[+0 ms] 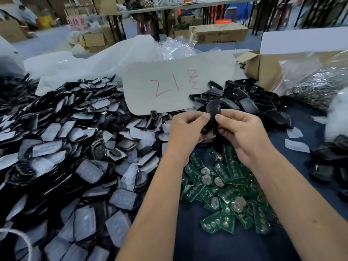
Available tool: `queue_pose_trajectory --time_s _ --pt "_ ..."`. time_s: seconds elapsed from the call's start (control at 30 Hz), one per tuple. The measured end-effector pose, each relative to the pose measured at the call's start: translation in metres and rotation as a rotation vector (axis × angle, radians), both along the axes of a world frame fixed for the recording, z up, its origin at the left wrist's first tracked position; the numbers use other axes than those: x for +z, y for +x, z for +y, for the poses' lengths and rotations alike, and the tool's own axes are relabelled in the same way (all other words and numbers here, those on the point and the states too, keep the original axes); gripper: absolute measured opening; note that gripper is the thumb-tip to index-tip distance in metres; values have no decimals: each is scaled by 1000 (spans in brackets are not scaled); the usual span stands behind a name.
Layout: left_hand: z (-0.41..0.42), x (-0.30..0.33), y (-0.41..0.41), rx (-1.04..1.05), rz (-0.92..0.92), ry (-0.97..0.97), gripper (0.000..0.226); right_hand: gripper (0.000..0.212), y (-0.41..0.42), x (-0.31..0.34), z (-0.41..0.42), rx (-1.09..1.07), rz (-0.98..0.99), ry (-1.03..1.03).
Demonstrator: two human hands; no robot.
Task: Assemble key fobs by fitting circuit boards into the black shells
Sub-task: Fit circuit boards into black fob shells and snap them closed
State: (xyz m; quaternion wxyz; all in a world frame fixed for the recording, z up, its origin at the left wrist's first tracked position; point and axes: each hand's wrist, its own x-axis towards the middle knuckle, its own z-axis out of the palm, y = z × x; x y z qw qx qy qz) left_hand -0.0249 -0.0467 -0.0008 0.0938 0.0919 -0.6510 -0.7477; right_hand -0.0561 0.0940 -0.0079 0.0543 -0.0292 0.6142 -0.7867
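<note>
1. The left hand (185,127) and the right hand (243,132) meet above the desk (197,242), and each grip is clenched on the same black key fob shell (211,113), thumb and forefinger pinching it from opposite sides.
2. The shell stands nearly upright between the fingertips, probably so that both thumbs can press its halves or seat a board. Whether a board is already inside cannot be told.
3. Green circuit boards (226,196) lie in a loose heap just below the wrists, close at hand for the next pick.
4. A large pile of film-covered shell parts (75,147) spreads to the left, and bare black shells (244,102) sit beyond the hands.
5. A white card marked in red (169,85) leans behind the work, probably a batch label.
6. A clear bag of small metal parts (316,85) rests at far right beside a cardboard box (263,68).
</note>
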Motion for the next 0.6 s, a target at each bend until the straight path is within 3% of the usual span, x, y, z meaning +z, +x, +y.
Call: queue_pose_trajectory --time_s 0.3,0.6 --pt "-2 0 8 -125 -34 -20 15 13 -3 2 12 99 -62 -215" --pt "3 -9 6 -148 -92 -51 19 18 -1 -6 8 9 30 -133"
